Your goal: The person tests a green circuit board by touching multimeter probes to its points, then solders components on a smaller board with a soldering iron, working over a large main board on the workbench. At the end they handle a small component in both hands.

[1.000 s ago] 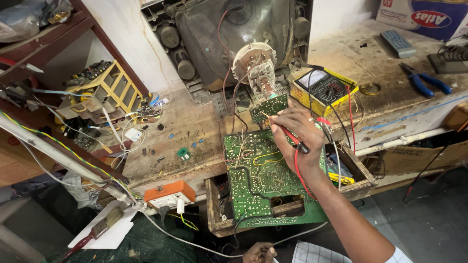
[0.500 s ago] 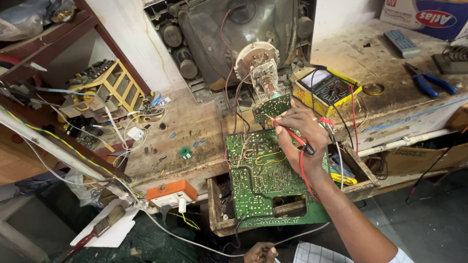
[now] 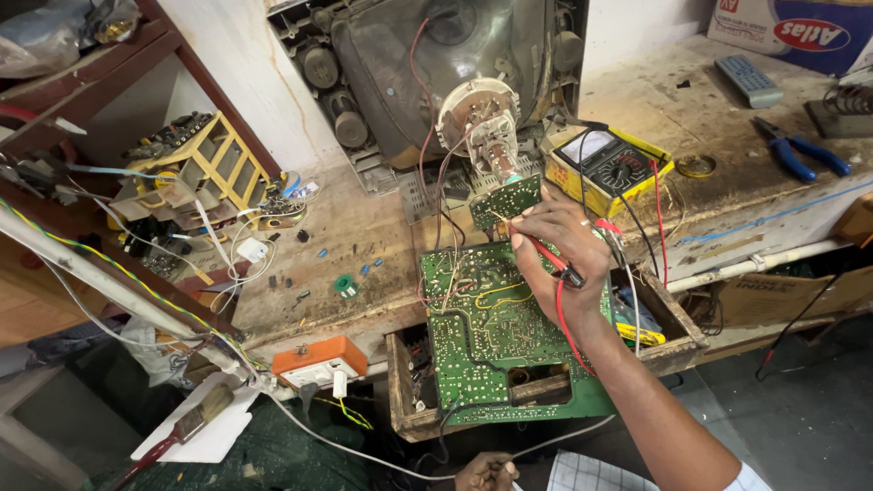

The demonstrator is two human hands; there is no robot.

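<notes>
**Probing a small circuit board behind an opened television**

Head camera, looking down at a cluttered wooden workbench (image 3: 364, 236).

Your right hand (image 3: 559, 250) reaches over a large green circuit board (image 3: 500, 332), which lies solder side up and tilted across an open wooden drawer (image 3: 677, 327) at the bench's front edge. Your fingers are closed together around a red test probe (image 3: 536, 245), held like a pen. Its tip points up and to the left, touching or almost touching a small green circuit board (image 3: 505, 200) that sits just beyond the large board. A red lead (image 3: 564, 318) trails from the probe down along your wrist.

The small board is fixed to the neck of a grey picture tube (image 3: 455, 55), which stands at the back of the bench, directly beyond the large board.

Just right of the small board lies a yellow multimeter (image 3: 609, 168), with red and black leads running off it towards the drawer. Farther right of the large board lie blue-handled pliers (image 3: 800, 150) and a grey remote control (image 3: 746, 80).

Left of the large board, small loose components are scattered on the wood. An orange and white switch box (image 3: 318, 361) sits at the bench edge, lower left of the board.

Your left hand (image 3: 482, 473) shows at the bottom edge, below the large board. Its fingers appear curled, but you cannot tell whether they hold anything.
</notes>
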